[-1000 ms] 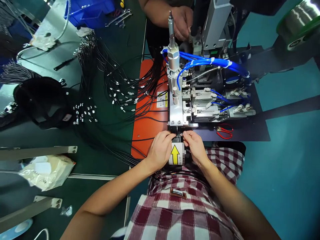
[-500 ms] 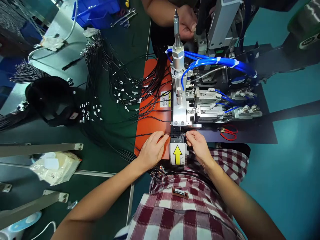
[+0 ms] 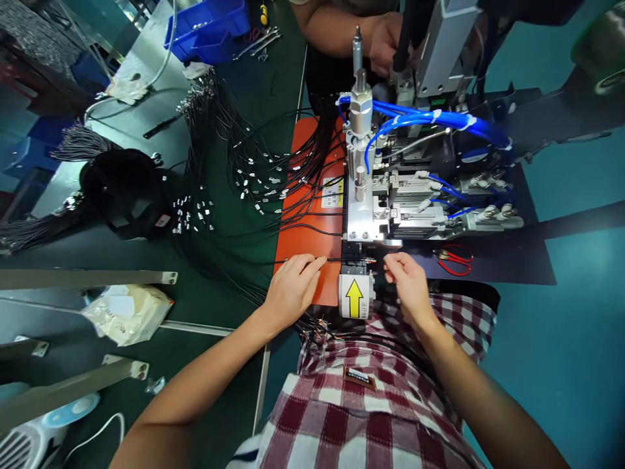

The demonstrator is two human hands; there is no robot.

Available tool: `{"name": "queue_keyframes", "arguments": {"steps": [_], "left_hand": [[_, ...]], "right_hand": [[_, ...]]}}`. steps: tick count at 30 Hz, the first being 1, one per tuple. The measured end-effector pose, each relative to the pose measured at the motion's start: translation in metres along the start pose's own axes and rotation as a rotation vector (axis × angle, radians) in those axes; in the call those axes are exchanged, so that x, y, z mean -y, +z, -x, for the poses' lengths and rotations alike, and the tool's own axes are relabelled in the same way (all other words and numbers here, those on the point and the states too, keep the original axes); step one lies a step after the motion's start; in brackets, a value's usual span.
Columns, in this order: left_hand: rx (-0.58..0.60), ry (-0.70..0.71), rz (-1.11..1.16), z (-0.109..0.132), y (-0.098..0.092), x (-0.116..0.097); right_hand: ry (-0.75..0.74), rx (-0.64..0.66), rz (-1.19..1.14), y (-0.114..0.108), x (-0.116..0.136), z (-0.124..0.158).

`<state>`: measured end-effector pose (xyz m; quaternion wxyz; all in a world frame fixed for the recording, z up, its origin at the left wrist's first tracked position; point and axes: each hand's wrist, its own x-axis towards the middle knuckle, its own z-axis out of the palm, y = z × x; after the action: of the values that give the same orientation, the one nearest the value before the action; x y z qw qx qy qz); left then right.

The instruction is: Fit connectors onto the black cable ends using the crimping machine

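Observation:
My left hand (image 3: 295, 286) rests over the orange plate (image 3: 307, 244), thumb and fingers closed on a thin black cable (image 3: 334, 260). That cable lies across a black fixture block (image 3: 353, 260), and its end with fine coloured wires (image 3: 371, 260) sticks out to the right. Just right of this end, apart from it, is my right hand (image 3: 409, 285), its fingers pinched together; whatever is between them, if anything, is too small to make out. Below the block sits a white-labelled part with a yellow arrow (image 3: 355, 298).
A metal machine with cylinders (image 3: 360, 208) and blue air hoses (image 3: 430, 118) stands beyond my hands. Red-handled cutters (image 3: 454, 260) lie to the right. Many black cables (image 3: 254, 176) spread leftward. At the far side are a co-worker's hands (image 3: 385, 42) and a blue bin (image 3: 208, 29).
My right hand has drawn away to the right from the cable's end, where coloured wires now show. My left hand stays on the cable. The whole view has shifted slightly.

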<state>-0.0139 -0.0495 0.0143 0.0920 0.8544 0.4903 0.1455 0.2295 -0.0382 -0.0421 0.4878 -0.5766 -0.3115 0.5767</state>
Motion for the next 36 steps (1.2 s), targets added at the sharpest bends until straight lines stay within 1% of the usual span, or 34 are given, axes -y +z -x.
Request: {"name": "queue_keyframes", "arguments": {"steps": [1,2,4,5,6,7,9,10,12,15,16,17,18,19,22,23,25,26,27,29,30,31,32,33,35,36], "left_hand": [[0.068,0.043,0.025,0.006,-0.008,0.0],[0.171,0.121,0.055,0.012,-0.014,-0.002],[0.38,0.282,0.066,0.024,-0.021,-0.006],[0.445,0.334,0.045,0.028,-0.021,-0.008],[0.476,0.361,0.028,0.031,-0.02,-0.009],[0.476,0.365,0.031,0.032,-0.019,-0.01],[0.414,0.339,0.134,0.03,-0.019,-0.01],[0.357,0.319,0.216,0.027,-0.021,-0.009],[0.2,0.277,0.36,0.019,-0.032,-0.006],[-0.033,0.262,0.431,0.008,-0.051,-0.005],[-0.083,0.278,0.439,0.006,-0.056,-0.007],[-0.105,0.295,0.445,0.005,-0.058,-0.009],[-0.088,0.312,0.453,0.004,-0.058,-0.012],[-0.031,0.325,0.461,0.005,-0.055,-0.016],[0.248,0.304,0.468,0.008,-0.036,-0.026],[0.3,0.28,0.48,0.009,-0.03,-0.029],[0.317,0.231,0.513,0.009,-0.02,-0.032],[0.309,0.209,0.519,0.008,-0.017,-0.032],[0.294,0.188,0.519,0.005,-0.016,-0.031],[0.209,0.133,0.497,-0.005,-0.013,-0.027],[0.138,0.095,0.483,-0.012,-0.01,-0.023],[0.047,0.051,0.459,-0.019,-0.006,-0.02],[-0.026,0.017,0.419,-0.026,-0.001,-0.015],[-0.053,0.003,0.376,-0.032,0.005,-0.011],[-0.042,0.024,0.326,-0.043,0.017,-0.005],[-0.032,0.036,0.311,-0.046,0.023,-0.003]], "right_hand": [[-0.019,-0.019,0.018,-0.004,0.001,0.004],[-0.071,-0.028,0.067,-0.007,0.003,0.009],[-0.1,-0.005,0.117,-0.011,0.005,0.02],[-0.104,0.022,0.142,-0.012,0.006,0.025],[-0.102,0.049,0.163,-0.012,0.007,0.031],[-0.105,0.07,0.186,-0.011,0.008,0.036],[-0.133,0.101,0.248,-0.011,0.009,0.045],[-0.156,0.117,0.288,-0.011,0.01,0.049],[-0.207,0.175,0.376,-0.012,0.013,0.057],[-0.272,0.304,0.46,-0.012,0.019,0.066],[-0.293,0.347,0.467,-0.012,0.021,0.068],[-0.317,0.384,0.469,-0.01,0.023,0.069],[-0.341,0.416,0.469,-0.009,0.025,0.07],[-0.363,0.443,0.47,-0.008,0.026,0.07],[-0.401,0.519,0.466,-0.006,0.028,0.071],[-0.402,0.544,0.465,-0.005,0.028,0.071],[-0.409,0.571,0.473,-0.006,0.027,0.069],[-0.411,0.554,0.484,-0.008,0.027,0.067],[-0.405,0.504,0.493,-0.009,0.026,0.063],[-0.35,0.323,0.483,-0.012,0.023,0.049],[-0.296,0.199,0.449,-0.012,0.021,0.039],[-0.232,0.106,0.403,-0.012,0.019,0.029],[-0.164,0.079,0.353,-0.011,0.017,0.018],[-0.094,0.086,0.28,-0.009,0.015,0.009],[0.029,0.12,0.126,-0.001,0.01,-0.005],[0.052,0.127,0.089,0.003,0.008,-0.009]]}}
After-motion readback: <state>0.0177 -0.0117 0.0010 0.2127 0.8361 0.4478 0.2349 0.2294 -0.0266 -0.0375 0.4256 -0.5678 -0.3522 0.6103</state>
